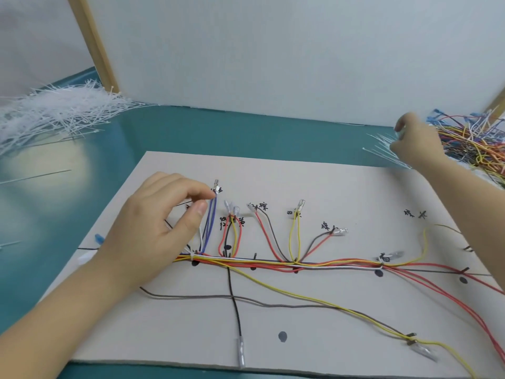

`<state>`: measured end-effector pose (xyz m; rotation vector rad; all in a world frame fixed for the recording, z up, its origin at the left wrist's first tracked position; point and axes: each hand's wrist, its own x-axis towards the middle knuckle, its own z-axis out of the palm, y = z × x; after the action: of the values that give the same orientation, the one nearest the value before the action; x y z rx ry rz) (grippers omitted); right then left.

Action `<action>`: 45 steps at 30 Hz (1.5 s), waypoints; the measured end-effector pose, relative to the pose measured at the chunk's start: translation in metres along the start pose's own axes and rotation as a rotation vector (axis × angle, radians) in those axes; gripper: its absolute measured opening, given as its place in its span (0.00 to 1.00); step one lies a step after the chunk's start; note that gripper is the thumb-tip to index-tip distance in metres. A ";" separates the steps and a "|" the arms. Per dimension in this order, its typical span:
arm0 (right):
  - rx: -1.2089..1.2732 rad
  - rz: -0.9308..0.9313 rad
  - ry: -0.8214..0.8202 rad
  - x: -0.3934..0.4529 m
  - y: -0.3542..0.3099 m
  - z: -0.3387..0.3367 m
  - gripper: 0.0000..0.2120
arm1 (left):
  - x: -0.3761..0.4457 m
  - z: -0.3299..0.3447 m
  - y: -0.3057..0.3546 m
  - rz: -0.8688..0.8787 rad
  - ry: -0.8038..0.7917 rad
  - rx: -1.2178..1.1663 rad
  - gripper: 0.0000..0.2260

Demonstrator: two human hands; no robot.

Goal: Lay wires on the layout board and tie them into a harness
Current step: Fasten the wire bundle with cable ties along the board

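Head view: heap of white zip ties [52, 110] far left on the teal table [246, 132]. Left hand [153, 231] on the board [300, 310], pinching blue wires [210, 225] near their top end, just above the tied bundle of wires [287, 265] running across. Far right, right hand [415, 143] curled round loose zip ties [382, 149], beside a pile of coloured wires [475, 143].

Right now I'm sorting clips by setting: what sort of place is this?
Probably a wire-harness assembly bench: a marked layout board carrying routed wires, a heap of white cable ties, and a pile of loose terminated wires.
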<state>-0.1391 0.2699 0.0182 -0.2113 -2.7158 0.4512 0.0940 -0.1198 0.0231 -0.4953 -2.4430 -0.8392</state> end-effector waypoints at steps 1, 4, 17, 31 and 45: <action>0.069 0.002 -0.003 -0.002 -0.007 -0.006 0.15 | 0.000 0.000 0.000 0.003 -0.016 0.011 0.13; 0.371 0.001 -0.108 -0.024 -0.045 -0.027 0.11 | 0.000 0.004 -0.002 -0.036 -0.117 0.066 0.15; 0.170 -0.629 -0.581 -0.186 -0.157 -0.074 0.09 | -0.006 0.014 -0.009 -0.145 -0.299 0.111 0.06; 0.018 -0.637 -0.600 -0.200 -0.166 -0.048 0.12 | -0.001 0.022 0.001 -0.160 -0.314 0.254 0.07; 0.361 -0.597 -0.631 -0.204 -0.156 -0.041 0.09 | 0.004 0.022 -0.006 -0.157 -0.422 0.204 0.04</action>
<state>0.0509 0.0927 0.0369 0.9589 -2.9923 0.9163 0.0805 -0.1090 0.0080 -0.4440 -2.9487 -0.5787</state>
